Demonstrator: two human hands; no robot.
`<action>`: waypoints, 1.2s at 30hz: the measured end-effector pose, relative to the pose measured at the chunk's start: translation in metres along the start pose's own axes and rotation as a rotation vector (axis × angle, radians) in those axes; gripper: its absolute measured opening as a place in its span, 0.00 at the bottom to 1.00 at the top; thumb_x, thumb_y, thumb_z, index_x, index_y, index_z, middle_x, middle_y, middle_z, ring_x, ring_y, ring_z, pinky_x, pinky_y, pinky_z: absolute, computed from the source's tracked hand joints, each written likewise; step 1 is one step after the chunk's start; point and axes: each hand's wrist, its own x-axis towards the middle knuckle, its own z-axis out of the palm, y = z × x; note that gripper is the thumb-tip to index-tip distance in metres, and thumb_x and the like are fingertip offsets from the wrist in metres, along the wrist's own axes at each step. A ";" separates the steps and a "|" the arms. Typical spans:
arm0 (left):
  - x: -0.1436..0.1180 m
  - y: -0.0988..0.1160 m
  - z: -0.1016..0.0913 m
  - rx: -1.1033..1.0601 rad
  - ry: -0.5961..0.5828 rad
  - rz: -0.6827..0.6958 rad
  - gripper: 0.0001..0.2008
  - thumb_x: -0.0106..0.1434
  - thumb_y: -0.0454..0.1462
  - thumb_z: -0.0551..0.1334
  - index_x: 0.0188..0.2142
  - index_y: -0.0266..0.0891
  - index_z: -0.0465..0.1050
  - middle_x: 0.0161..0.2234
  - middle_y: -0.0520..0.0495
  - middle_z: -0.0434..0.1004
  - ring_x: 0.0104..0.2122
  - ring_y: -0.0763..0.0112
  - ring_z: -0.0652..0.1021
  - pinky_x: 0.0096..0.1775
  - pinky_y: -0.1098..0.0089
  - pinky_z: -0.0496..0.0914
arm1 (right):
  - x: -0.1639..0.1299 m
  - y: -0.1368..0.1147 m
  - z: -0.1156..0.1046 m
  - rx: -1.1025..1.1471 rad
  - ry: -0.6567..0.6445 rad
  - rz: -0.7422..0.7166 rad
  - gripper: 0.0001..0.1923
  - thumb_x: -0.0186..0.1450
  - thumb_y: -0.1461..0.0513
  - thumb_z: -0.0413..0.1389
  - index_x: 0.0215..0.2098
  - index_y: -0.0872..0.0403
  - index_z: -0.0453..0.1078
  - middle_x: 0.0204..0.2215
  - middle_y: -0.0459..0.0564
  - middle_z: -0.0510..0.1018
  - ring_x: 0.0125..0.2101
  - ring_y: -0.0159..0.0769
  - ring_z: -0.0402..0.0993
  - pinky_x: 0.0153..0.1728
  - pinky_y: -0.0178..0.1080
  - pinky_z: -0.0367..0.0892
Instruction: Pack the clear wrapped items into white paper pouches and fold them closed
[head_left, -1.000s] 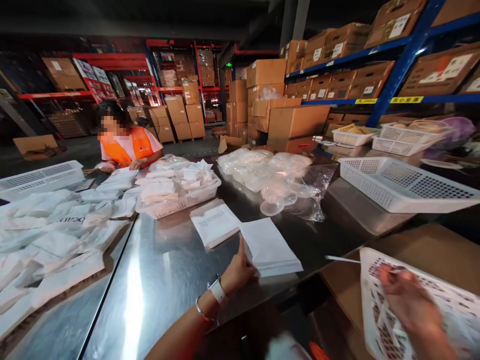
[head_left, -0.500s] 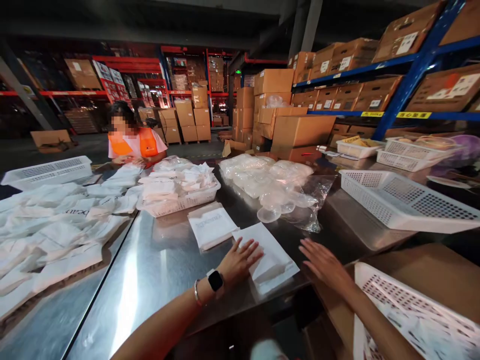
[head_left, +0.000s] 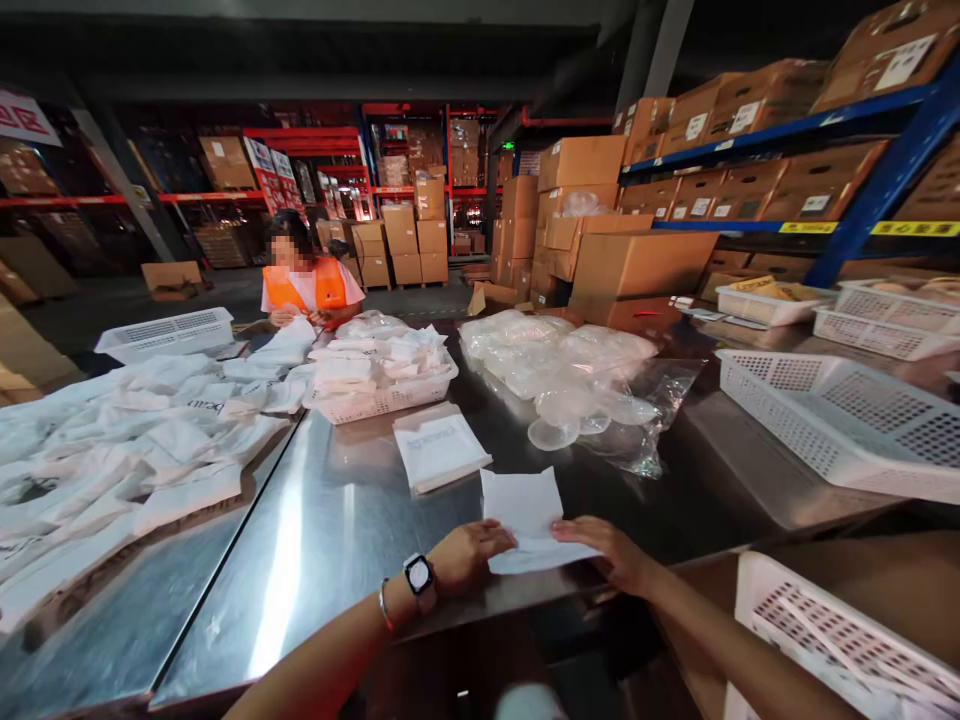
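A flat white bag (head_left: 523,508) lies in front of me near the metal table's edge, its near part folded over. My left hand (head_left: 466,553) is closed on its left side, with a watch on that wrist. On the opposite side my right hand (head_left: 609,550) pinches the right edge between thumb and fingers. Just beyond is a stack of similar white bags (head_left: 439,447) with faint lettering on top. Behind that, a clear plastic bag (head_left: 551,370) holds several translucent rounded cups, some spilling towards me.
A white basket (head_left: 386,400) piled with white packets stands behind the stack. Many white bags (head_left: 150,430) cover the left side. White plastic baskets (head_left: 847,420) sit at right, another (head_left: 817,620) below. Across the table a person in an orange vest (head_left: 307,285) handles something white.
Both hands were open and spread near the white bag; now they have closed on its sides. Its near part is folded over. The view has turned slightly left.
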 end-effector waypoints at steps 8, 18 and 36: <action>0.015 0.007 0.022 -0.333 0.525 -0.558 0.33 0.66 0.61 0.41 0.27 0.39 0.70 0.25 0.46 0.73 0.25 0.68 0.69 0.30 0.68 0.64 | 0.014 -0.011 0.038 0.072 0.507 0.565 0.36 0.62 0.35 0.38 0.14 0.52 0.60 0.14 0.47 0.67 0.19 0.34 0.61 0.22 0.37 0.56; 0.024 0.001 0.011 -0.076 0.450 -0.694 0.24 0.70 0.47 0.46 0.24 0.38 0.68 0.23 0.44 0.71 0.25 0.64 0.71 0.32 0.64 0.65 | 0.029 0.000 0.039 -0.072 0.479 0.636 0.28 0.63 0.43 0.40 0.15 0.52 0.57 0.14 0.47 0.68 0.20 0.33 0.62 0.22 0.35 0.54; 0.072 -0.007 0.033 0.572 0.098 -0.128 0.27 0.67 0.42 0.54 0.62 0.31 0.55 0.60 0.31 0.64 0.58 0.49 0.67 0.57 0.46 0.61 | 0.059 0.062 0.078 -0.764 0.444 -0.016 0.27 0.62 0.70 0.39 0.53 0.57 0.71 0.51 0.56 0.75 0.51 0.42 0.73 0.48 0.45 0.74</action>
